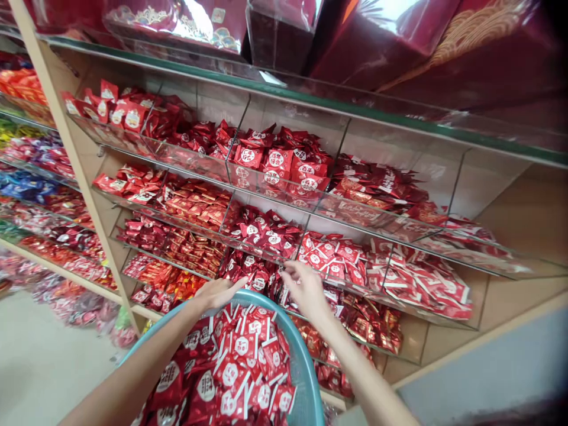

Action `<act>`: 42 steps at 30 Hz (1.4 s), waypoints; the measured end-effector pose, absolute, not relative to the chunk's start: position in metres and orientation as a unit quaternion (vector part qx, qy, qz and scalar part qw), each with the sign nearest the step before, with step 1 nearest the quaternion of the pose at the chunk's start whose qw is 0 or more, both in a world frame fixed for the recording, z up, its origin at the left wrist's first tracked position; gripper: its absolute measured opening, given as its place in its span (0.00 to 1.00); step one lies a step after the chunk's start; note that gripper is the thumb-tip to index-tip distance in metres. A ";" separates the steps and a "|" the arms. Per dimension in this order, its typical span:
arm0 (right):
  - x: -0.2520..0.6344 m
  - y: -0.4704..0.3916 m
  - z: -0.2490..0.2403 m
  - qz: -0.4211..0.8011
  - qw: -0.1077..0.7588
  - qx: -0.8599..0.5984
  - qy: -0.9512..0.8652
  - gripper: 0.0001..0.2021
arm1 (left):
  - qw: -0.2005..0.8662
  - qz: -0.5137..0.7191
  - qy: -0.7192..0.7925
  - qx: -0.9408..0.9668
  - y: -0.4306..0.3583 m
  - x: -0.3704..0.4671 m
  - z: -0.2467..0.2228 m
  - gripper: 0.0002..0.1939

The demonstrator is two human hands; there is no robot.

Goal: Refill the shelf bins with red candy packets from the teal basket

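Note:
A round teal basket stands below me, filled with small red candy packets bearing white labels. Over its far rim is my left hand, the thumb stretched toward the right and the other fingers mostly hidden. My right hand reaches past the rim to the front of a shelf compartment, fingers bent and a little apart, with nothing visible between them. Just beyond both hands lie dark red packets in one compartment. White-and-red packets fill the compartment to the right.
Glass-fronted shelves rise in tiers with dividers between packets. Large dark red gift boxes stand on the top glass shelf. A wooden upright separates another packet rack at left. Pale floor shows at lower left.

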State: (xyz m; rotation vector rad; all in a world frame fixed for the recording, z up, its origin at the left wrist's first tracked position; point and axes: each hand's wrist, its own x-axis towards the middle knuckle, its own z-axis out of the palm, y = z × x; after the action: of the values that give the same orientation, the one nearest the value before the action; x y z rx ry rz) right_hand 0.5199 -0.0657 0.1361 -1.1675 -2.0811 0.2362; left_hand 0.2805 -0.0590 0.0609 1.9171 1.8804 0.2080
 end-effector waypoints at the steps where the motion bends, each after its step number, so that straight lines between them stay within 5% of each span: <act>1: 0.535 -0.053 0.145 0.057 0.364 -0.467 -0.803 0.13 | 0.224 0.074 0.679 0.695 -0.059 0.281 0.062 0.42; 6: 0.613 0.006 0.168 -0.145 0.221 -0.583 -0.769 0.22 | 0.216 0.082 0.682 0.694 -0.061 0.278 0.062 0.39; 11: 0.656 0.037 0.167 -0.107 0.069 -0.665 -0.736 0.29 | 0.207 0.091 0.694 0.684 -0.065 0.273 0.060 0.37; 22: 0.656 0.051 0.178 -0.088 0.100 -0.535 -0.834 0.30 | 0.216 0.096 0.700 0.674 -0.067 0.265 0.052 0.37; 29: 0.630 0.061 0.158 -0.082 0.022 -0.516 -0.852 0.33 | 0.229 0.105 0.698 0.671 -0.071 0.268 0.054 0.38; 42: 0.642 0.060 0.155 -0.136 0.066 -0.501 -0.852 0.20 | 0.201 0.090 0.684 0.696 -0.073 0.269 0.052 0.34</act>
State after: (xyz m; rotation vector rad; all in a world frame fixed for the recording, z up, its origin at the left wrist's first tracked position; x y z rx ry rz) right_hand 0.6422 0.0599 0.1553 -1.5100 -2.5702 -0.4088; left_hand 0.2694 -0.0727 0.0519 1.9430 1.9104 0.2516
